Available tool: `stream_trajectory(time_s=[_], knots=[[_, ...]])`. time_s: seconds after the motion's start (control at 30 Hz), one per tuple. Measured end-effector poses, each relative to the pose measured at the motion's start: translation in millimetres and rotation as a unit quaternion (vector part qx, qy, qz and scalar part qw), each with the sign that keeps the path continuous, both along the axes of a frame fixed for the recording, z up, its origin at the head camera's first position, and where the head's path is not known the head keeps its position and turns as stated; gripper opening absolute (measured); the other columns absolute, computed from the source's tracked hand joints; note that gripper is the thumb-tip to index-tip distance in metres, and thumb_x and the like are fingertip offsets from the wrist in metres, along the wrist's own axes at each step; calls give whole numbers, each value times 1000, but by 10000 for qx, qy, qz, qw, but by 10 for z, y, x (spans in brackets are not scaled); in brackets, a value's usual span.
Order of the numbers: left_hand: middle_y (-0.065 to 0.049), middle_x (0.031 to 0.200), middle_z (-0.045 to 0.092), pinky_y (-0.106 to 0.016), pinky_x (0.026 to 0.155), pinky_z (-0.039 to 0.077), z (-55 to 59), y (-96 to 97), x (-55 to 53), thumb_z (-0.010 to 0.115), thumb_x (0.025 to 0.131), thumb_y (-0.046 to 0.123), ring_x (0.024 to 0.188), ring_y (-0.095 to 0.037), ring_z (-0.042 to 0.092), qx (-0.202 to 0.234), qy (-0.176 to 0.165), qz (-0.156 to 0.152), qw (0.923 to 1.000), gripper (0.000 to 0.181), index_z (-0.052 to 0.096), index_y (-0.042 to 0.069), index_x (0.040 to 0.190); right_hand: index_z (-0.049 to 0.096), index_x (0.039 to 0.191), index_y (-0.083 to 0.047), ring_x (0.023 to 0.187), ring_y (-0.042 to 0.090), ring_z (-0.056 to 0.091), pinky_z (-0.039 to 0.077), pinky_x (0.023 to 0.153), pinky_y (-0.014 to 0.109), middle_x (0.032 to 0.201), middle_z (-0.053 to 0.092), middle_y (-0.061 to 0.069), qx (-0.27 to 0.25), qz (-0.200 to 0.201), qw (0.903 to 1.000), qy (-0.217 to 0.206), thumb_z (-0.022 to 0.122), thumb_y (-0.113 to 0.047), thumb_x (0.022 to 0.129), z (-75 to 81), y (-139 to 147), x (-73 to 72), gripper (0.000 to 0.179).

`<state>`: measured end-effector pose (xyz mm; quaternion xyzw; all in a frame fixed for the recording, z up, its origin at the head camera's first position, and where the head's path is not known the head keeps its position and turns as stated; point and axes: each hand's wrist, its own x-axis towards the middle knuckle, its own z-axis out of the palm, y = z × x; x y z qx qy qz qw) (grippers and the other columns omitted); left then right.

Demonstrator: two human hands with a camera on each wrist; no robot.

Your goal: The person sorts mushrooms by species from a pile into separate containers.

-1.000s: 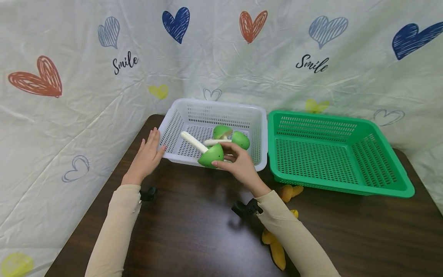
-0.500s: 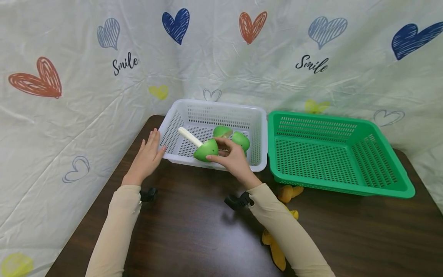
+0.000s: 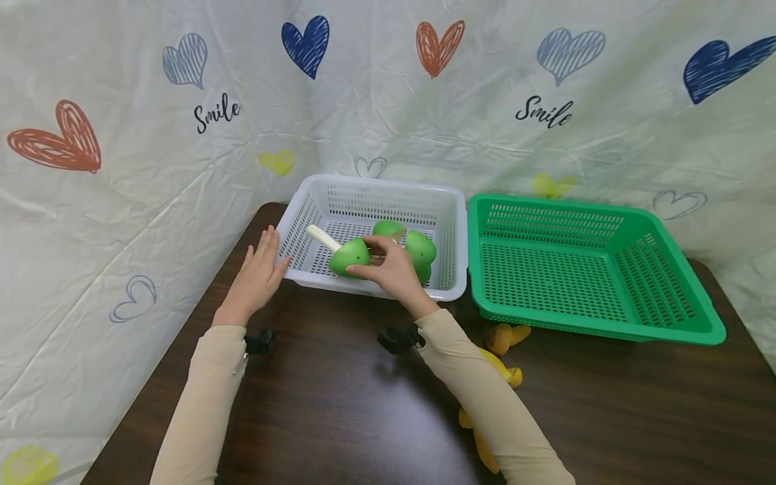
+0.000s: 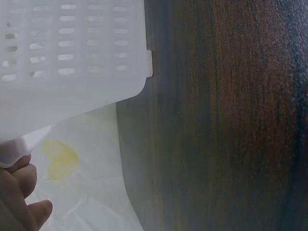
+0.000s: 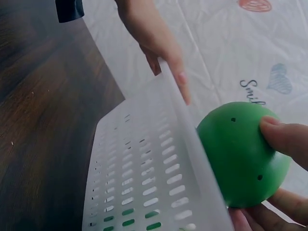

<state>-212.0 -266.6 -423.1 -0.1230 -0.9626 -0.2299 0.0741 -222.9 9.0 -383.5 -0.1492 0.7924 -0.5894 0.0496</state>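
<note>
My right hand [image 3: 397, 269] pinches a toy mushroom [image 3: 349, 256] by its green dome cap, above the white basket [image 3: 376, 180]. The mushroom's white stem points up and left, away from the hand. In the right wrist view, thumb and fingers hold the dotted cap [image 5: 240, 154] just inside the basket wall [image 5: 149, 159]. More green mushroom caps [image 3: 421, 249] lie in the basket, partly behind the right hand. With fingers extended, my left hand [image 3: 257, 273] rests against the basket's left rim; only some of its fingers [image 4: 41, 211] show in the left wrist view.
A green basket [image 3: 545, 283] stands directly right of the white one on the dark wooden table [image 3: 315, 404]. An orange-brown knobbly piece [image 3: 502, 338] and yellow pieces [image 3: 509, 372] lie near it, partly hidden under the right sleeve. A printed cloth [image 3: 376, 108] hangs behind.
My right hand has moved left with the mushroom, lower into the white basket. More of the caps to its right now shows. The left hand has stayed at the rim.
</note>
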Motion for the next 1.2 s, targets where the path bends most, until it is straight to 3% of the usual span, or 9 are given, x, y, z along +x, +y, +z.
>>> stream_trajectory(time_s=[0.23, 0.43, 0.8, 1.03, 1.2], knots=[[-20, 156, 7, -54, 112, 2, 0, 16, -5, 44, 100, 25, 143, -33, 5, 74, -7, -16, 10000, 66, 11, -7, 148, 52, 131, -1, 107, 24, 61, 49, 88, 30, 126, 58, 12, 258, 83, 9996, -72, 81, -17, 75, -3, -68, -55, 65], [-17, 157, 4, -54, 112, 1, -19, 22, -9, 40, 101, 29, 143, -31, 3, 19, -85, 5, 10000, 66, 10, -6, 148, 53, 130, 0, 105, 25, 61, 49, 88, 32, 124, 59, 13, 903, 241, 9954, 195, 79, -20, 77, 1, -99, -94, 63], [-20, 156, 5, -53, 112, 1, -14, 0, -12, 41, 101, 27, 143, -31, 3, -6, -22, -1, 10000, 66, 10, -6, 148, 55, 128, -1, 110, 27, 59, 48, 91, 34, 126, 59, 12, 1521, 295, 9867, 483, 77, -18, 79, 27, -100, -79, 57], [-22, 155, 6, -55, 111, 3, -20, 3, -16, 35, 103, 31, 143, -33, 6, -101, 136, -43, 9998, 64, 11, -8, 147, 59, 121, 3, 109, 26, 58, 47, 92, 35, 119, 62, 14, 1016, 375, 9931, 452, 76, -11, 80, 34, -56, -18, 47], [-20, 156, 6, -55, 111, 4, -27, 2, -8, 36, 102, 31, 143, -34, 7, -109, 137, -8, 9998, 64, 12, -8, 147, 61, 118, 4, 107, 27, 60, 49, 90, 32, 117, 63, 15, 750, 453, 9938, 683, 76, -8, 79, 42, 11, 56, 44]])
